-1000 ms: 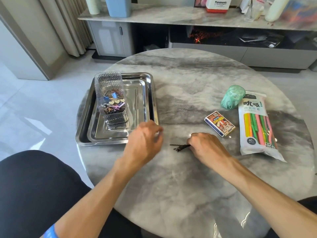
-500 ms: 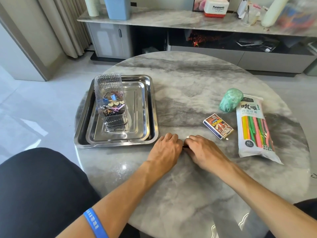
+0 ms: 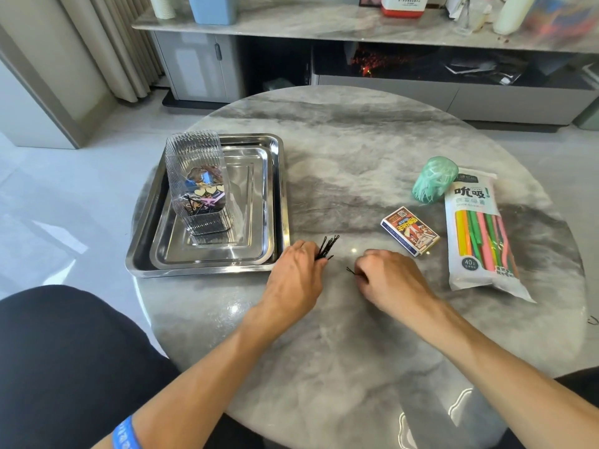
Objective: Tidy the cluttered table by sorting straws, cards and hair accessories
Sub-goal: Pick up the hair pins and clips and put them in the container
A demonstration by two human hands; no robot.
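My left hand (image 3: pixel 298 273) grips a bundle of black hairpins (image 3: pixel 328 246) just right of the steel tray (image 3: pixel 207 270); their ends fan up past my fingers. My right hand (image 3: pixel 389 280) pinches a few more black hairpins (image 3: pixel 350 271) low over the table. A clear ribbed box (image 3: pixel 197 157) with heart clips and hairpins stands in the tray. A card box (image 3: pixel 410 231), a bag of coloured straws (image 3: pixel 479 228) and a green bundle (image 3: pixel 434 179) lie at the right.
The round marble table (image 3: pixel 356 335) drops off to the floor on the left and front. Behind it runs a low marble cabinet (image 3: pixel 356 27) with bottles and a blue bin on top. My dark-clothed knee (image 3: pixel 64 351) is at the lower left.
My hands met over the hairpins, then parted. My left hand now holds most of the bundle and has lifted it toward the tray; the right keeps a few.
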